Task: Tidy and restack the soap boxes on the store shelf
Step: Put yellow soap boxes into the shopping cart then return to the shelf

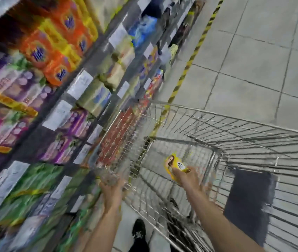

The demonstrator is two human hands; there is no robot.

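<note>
Beside packed store shelves [57,113] stands a wire cart [235,135], the left hand [111,190] at its rim, fingers too blurred to read. Over it, the right hand [190,180] pinches 1 yellow soap box [174,165], likely light, stiff card best gripped across its flat faces.

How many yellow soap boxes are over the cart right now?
1. The yellow soap box is pinched in the right hand, above the wire cart. The left hand, blurred, is at the cart's near corner; more boxes may be hidden low in the basket.
</note>
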